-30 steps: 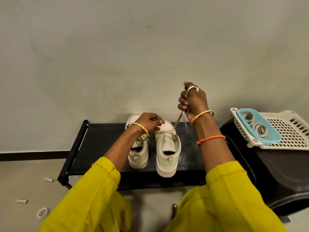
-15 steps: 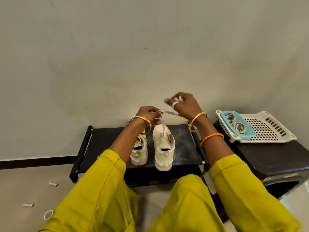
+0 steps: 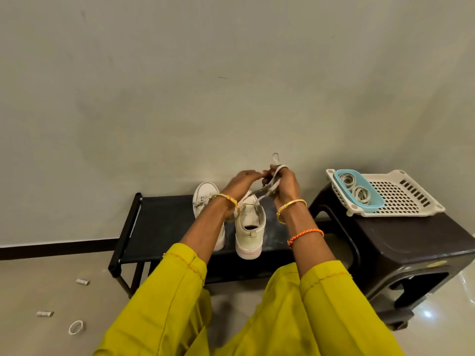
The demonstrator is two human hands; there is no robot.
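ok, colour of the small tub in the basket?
The tub is light blue, head view.

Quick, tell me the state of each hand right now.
Left hand: closed, pinching the shoelace.
Right hand: closed, gripping the same shoelace, wound over its fingers.

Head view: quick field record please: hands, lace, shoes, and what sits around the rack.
left hand: pinches the lace
right hand: grips the lace, one turn looped over its fingers
lace: runs from the near shoe up to both hands; a small loop sticks up above them
near shoe: upright on the black rack, heel toward the camera
other shoe: beside it, on the person's left
stool: right of the rack, carries a white basket
blue tray: in the basket, holds pale coils
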